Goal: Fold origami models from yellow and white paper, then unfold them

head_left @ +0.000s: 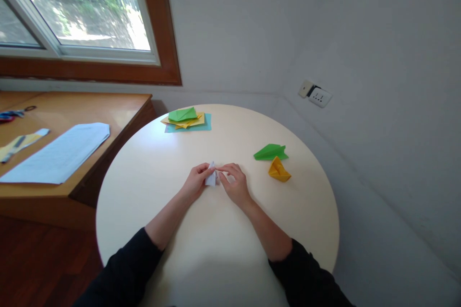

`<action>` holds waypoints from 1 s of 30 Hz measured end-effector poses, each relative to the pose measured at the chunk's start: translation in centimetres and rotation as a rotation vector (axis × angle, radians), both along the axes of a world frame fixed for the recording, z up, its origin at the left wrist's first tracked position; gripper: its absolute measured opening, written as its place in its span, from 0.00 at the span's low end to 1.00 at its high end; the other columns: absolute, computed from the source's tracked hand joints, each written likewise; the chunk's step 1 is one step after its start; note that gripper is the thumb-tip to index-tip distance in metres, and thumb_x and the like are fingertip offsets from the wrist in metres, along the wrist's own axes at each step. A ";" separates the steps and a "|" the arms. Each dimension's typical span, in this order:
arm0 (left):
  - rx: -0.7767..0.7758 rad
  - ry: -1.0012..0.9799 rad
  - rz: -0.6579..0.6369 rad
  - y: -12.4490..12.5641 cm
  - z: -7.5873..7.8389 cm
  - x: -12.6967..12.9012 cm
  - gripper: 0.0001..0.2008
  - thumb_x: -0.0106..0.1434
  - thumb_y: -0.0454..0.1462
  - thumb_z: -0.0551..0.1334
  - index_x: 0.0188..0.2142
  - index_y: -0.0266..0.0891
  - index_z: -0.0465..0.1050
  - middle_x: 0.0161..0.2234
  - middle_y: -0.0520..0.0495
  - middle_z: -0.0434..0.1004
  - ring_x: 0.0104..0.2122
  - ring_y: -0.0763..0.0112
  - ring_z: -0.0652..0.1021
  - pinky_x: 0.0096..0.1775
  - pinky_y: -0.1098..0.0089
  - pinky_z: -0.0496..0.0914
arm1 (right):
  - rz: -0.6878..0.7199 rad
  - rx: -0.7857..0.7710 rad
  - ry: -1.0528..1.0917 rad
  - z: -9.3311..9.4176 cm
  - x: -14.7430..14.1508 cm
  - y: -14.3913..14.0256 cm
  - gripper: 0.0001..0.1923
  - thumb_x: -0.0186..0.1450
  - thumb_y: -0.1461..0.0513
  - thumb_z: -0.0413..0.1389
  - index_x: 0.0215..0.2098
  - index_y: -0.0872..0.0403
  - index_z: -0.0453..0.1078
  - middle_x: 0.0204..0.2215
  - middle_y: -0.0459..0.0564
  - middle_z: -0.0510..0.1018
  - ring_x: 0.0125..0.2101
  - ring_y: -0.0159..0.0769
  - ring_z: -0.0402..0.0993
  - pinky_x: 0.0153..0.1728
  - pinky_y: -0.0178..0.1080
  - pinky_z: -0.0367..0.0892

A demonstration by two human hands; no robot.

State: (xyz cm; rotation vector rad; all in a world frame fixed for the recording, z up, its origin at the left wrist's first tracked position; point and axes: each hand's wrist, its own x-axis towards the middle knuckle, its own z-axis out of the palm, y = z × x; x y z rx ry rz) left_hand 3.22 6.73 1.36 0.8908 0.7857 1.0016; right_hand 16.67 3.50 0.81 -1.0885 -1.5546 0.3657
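A small piece of folded white paper (pixel 211 180) is held upright over the middle of the round table (pixel 216 235). My left hand (pixel 196 180) is closed on its left side, thumb in front. My right hand (pixel 235 183) meets its right edge, with the thumb and index fingertips pinched close together there. The finer folds are too small to make out. To the right of my right hand lie a green paper plane (pixel 271 152) and a yellow folded paper boat (pixel 279 171), close together.
At the table's far left sits a stack of blue and yellow paper (pixel 207 122) with a green folded paper (pixel 182 114) on top. A wooden desk (pixel 118 105) on the left bears white sheets (pixel 68 153), scissors (pixel 16 114) and a pen (pixel 13 149). Walls stand behind and right.
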 end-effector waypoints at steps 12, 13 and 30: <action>0.142 -0.051 0.003 0.1 -0.3 0.0 0.12 0.48 0.41 0.67 0.29 0.35 0.74 0.25 0.50 0.74 0.28 0.75 0.72 0.33 0.73 0.64 | 0.149 -0.239 0.162 0.0 -0.2 0.0 0.14 0.60 0.59 0.53 0.44 0.51 0.69 0.37 0.49 0.76 0.34 0.34 0.72 0.34 0.37 0.67; 0.153 -0.055 -0.013 0.1 -0.3 0.0 0.12 0.49 0.41 0.67 0.30 0.35 0.74 0.27 0.49 0.74 0.29 0.74 0.72 0.35 0.72 0.65 | 0.181 -0.268 0.176 0.0 -0.2 0.0 0.15 0.59 0.59 0.53 0.45 0.50 0.68 0.39 0.49 0.76 0.35 0.34 0.72 0.35 0.37 0.67; 0.209 0.080 0.250 0.1 0.5 -0.4 0.17 0.51 0.45 0.63 0.15 0.37 0.62 0.16 0.54 0.60 0.21 0.77 0.63 0.27 0.73 0.59 | -0.078 -0.027 0.093 -0.6 0.4 0.5 0.07 0.58 0.65 0.54 0.35 0.51 0.72 0.32 0.49 0.75 0.34 0.35 0.70 0.33 0.37 0.67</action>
